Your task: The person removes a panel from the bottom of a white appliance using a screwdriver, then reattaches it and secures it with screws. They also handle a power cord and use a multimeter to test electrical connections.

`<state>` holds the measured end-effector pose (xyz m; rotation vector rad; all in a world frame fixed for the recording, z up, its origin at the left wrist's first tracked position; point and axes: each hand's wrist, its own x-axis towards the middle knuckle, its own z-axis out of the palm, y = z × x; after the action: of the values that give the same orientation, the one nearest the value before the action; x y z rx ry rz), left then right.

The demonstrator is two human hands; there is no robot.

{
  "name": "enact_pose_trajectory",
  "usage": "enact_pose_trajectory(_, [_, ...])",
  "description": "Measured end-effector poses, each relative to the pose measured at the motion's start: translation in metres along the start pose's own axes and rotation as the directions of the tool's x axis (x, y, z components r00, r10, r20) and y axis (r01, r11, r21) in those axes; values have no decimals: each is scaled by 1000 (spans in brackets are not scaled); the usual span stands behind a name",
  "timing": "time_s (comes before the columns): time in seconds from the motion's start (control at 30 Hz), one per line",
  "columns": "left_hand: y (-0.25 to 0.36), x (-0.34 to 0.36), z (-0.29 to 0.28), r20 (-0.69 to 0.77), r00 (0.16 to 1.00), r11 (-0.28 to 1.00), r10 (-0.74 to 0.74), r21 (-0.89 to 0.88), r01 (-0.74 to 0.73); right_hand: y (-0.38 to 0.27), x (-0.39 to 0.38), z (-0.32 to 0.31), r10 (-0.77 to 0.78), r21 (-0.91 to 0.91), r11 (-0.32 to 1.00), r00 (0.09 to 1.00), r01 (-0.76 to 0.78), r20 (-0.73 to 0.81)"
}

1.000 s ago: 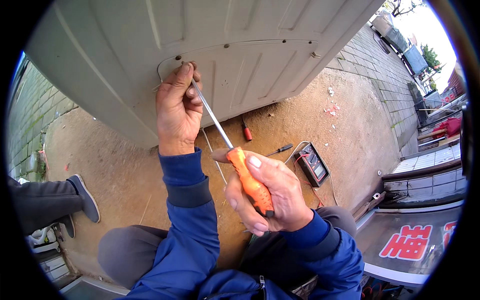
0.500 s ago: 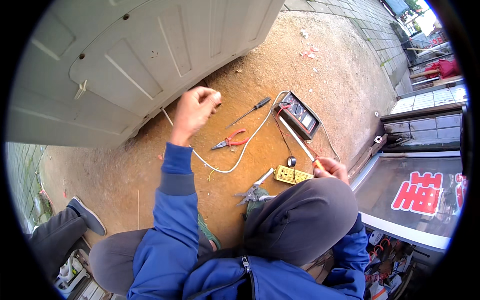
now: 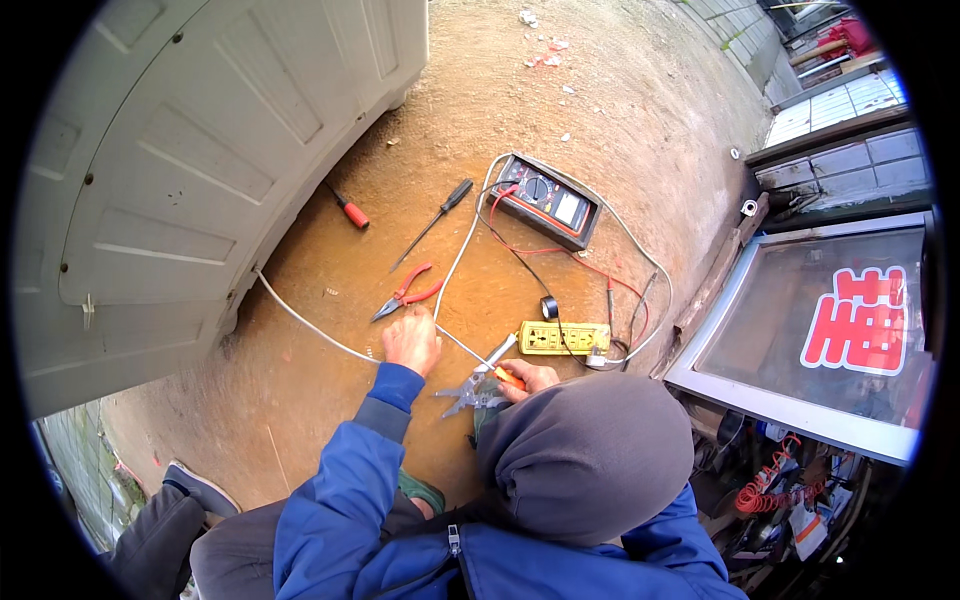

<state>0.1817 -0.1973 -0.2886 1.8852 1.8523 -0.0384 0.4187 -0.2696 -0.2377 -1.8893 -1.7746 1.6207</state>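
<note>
My left hand [image 3: 412, 342], its fingers closed, is low over a white cable [image 3: 312, 327]; whether it grips the cable or something else is hidden. In my right hand [image 3: 533, 378], beside my raised knee, is an orange-handled screwdriver [image 3: 510, 378] with a long, pale shaft angling toward my left hand. Beneath it, near my foot, lies a metal plier-like tool [image 3: 462, 392] with spread jaws. Just beyond my left hand rest red-handled pliers [image 3: 405, 293]. A black-handled screwdriver [image 3: 432, 222] and a red-handled screwdriver [image 3: 352, 212] lie farther off.
A multimeter [image 3: 545, 200] with red and black leads stands ahead, black tape [image 3: 548, 306] and a yellow power strip [image 3: 565, 338] nearer. A large white ribbed casing [image 3: 220, 150] fills the left. At right is a framed glass panel [image 3: 800, 320]. Another person's shoe [image 3: 200, 488] is at lower left.
My left hand has come down from the air toward the cable. My right hand has swung the orange-handled screwdriver leftward, off the power strip's side. The view has shifted right, and the red-handled screwdriver shows.
</note>
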Motion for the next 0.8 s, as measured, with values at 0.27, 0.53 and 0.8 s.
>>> enact_pose_trajectory(0.27, [-14, 1, -1, 5, 1000, 1000, -13, -21, 13, -9, 9, -8, -115, 32, 993, 990, 118, -76])
enact_pose_trajectory(0.53, [-15, 6, 16, -14, 999, 988, -31, -153, 29, 15, 6, -7, -153, 10, 988, 976, 157, -157])
enact_pose_trajectory(0.8, [3, 26, -46, 98, 985, 270, -142, -953, 134, 12, -13, -19, -281, -177, 953, 937, 246, -207])
